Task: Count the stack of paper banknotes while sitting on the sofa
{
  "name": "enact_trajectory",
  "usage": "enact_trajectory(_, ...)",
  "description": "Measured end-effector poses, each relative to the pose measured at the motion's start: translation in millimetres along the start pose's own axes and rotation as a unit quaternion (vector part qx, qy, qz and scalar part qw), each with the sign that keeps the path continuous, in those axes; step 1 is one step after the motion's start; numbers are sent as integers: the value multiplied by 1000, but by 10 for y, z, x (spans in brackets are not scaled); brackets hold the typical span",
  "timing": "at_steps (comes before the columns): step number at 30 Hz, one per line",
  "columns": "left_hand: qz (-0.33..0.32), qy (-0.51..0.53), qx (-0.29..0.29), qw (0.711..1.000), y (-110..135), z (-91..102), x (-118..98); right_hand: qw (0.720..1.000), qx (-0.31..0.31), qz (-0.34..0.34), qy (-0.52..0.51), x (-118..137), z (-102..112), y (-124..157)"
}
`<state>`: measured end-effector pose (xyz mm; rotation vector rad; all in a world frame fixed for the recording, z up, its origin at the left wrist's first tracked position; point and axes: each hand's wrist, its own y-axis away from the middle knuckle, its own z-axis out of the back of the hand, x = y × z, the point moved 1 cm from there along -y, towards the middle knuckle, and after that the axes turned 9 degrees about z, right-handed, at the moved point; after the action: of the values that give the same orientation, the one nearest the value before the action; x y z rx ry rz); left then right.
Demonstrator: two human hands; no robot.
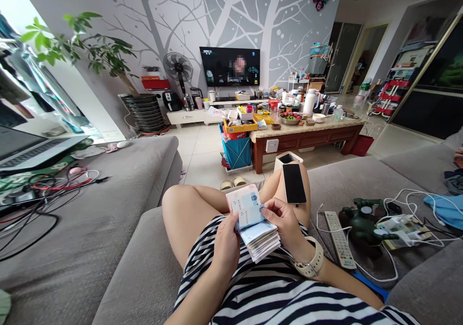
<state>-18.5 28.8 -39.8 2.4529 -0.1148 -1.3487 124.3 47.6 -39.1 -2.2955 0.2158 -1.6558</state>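
Note:
A thick stack of printed paper notes [258, 240], blue and white and banknote-like, sits above my lap. Its upper notes [246, 205] are bent up and away from the loose layered edges below; they carry small print and a pinkish far edge. My left hand [227, 242] grips the stack from the left, thumb on the face of the notes. On the other side, my right hand [285, 223] pinches the right edge of the raised notes between thumb and fingers. A cream watch [311, 260] is on my right wrist. A dark-screened phone [293, 182] lies on my right leg, just beyond that hand.
Right of me on the grey sofa [336, 173] lie a remote control [340, 238], a dark green figure [365, 221] and white cables. Tangled cables [47, 197] and a laptop [36, 149] are at left. Ahead stands a cluttered coffee table [307, 139].

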Motion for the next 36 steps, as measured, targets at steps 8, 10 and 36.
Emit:
enact_trajectory(8, 5, 14, 12, 1000, -21, 20, 18, 1000, 0, 14, 11, -19, 18, 2)
enact_trajectory(10, 4, 16, 12, 1000, -21, 27, 22, 1000, -1, 19, 12, -20, 19, 3)
enact_trajectory(36, 10, 27, 9, 1000, -34, 42, 51, 998, 24, 63, 2, -26, 23, 30)
